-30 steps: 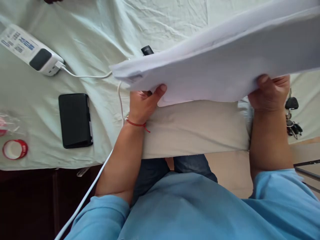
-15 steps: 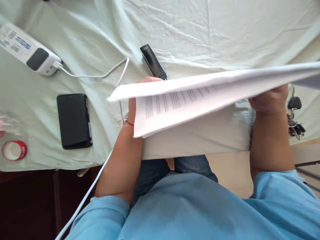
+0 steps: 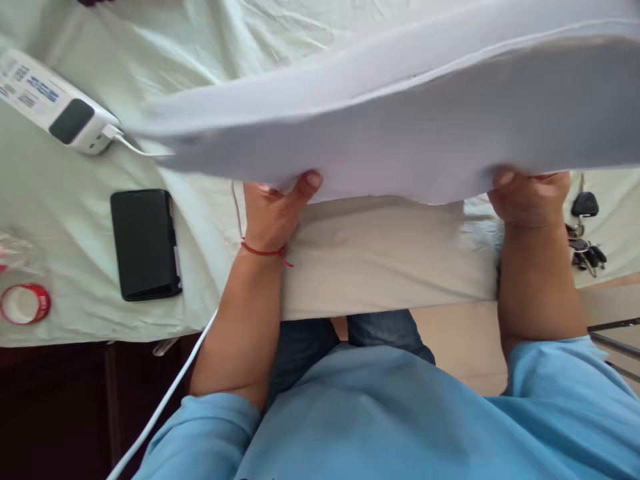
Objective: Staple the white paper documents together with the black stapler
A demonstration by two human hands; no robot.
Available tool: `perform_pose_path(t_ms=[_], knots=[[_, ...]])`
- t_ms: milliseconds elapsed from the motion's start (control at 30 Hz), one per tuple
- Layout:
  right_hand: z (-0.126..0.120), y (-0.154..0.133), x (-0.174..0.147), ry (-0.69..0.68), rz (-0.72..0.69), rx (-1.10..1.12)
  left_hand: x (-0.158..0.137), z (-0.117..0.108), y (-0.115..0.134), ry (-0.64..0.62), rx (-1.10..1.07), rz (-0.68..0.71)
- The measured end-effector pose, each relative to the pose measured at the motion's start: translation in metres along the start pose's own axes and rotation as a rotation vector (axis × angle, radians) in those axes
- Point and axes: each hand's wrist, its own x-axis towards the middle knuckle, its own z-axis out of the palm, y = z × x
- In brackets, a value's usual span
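Both of my hands grip the near edge of a stack of white paper sheets (image 3: pixel 400 140), raised over the table and partly blurred. My left hand (image 3: pixel 277 210), with a red string at the wrist, is closed on it with the thumb on top. My right hand (image 3: pixel 533 193) pinches the same edge farther right, its thumb also above the paper. The rest of the fingers lie hidden beneath the sheets. No print shows on the side facing me. A piece of clear plastic (image 3: pixel 481 217) lies beside my right hand.
A pale green cloth covers the table (image 3: pixel 200 260). On the left are a white power strip (image 3: pixel 75 113) with a white cable (image 3: pixel 165 393), a black phone (image 3: pixel 145 243) and a red tape roll (image 3: pixel 25 303). Keys (image 3: pixel 586 230) lie at the right.
The sheets have swung up and away, so the printed page is out of sight and a blank side faces me. My left thumb now shows on top. The paper now covers the black handheld object.
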Motion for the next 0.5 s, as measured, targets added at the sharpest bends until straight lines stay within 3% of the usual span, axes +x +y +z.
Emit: perform_pose_path(t_ms=[200, 333, 500], knots=[[0.002, 0.005, 0.002, -0.059, -0.006, -0.030, -0.001, 0.005, -0.008, 0.037, 0.012, -0.006], [0.001, 0.012, 0.000, -0.004, -0.040, -0.075, -0.005, 0.007, 0.003, 0.132, -0.111, 0.141], [-0.001, 0.012, 0.001, 0.085, -0.054, -0.005, -0.005, 0.003, 0.022, -0.067, -0.092, 0.053]])
